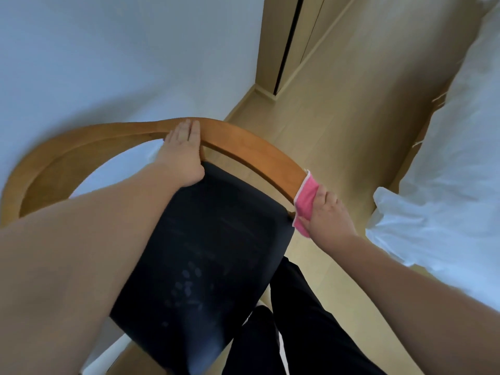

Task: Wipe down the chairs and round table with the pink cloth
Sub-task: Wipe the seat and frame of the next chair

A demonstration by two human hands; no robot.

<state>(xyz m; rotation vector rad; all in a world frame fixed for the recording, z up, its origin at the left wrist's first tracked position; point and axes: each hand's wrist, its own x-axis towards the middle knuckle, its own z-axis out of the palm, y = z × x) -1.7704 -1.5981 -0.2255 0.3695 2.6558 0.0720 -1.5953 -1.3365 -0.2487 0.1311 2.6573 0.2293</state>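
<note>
While my left hand [184,155] lies flat on the curved wooden rail [243,142] of the chair [230,201], fingers straight and together, the right hand [327,212] has the pink cloth [304,201] bunched under curled fingers and pressed against the rail's right end, just above the corner of the dark seat [205,266]. As I read it, the step in hand is wiping that rail, and I'm at its very tip. So I'd wrap the cloth around the wood rather than dab one face, then draw it along the curve toward the bracing hand in one firm, even pass. The left palm is what stops the chair skidding on the smooth floor [338,117]; I'd lean on it before pulling. The seat shows pale smudges near its front and, I judge, wants a pass too. The round table is not in view — I can't say where it stands.
</note>
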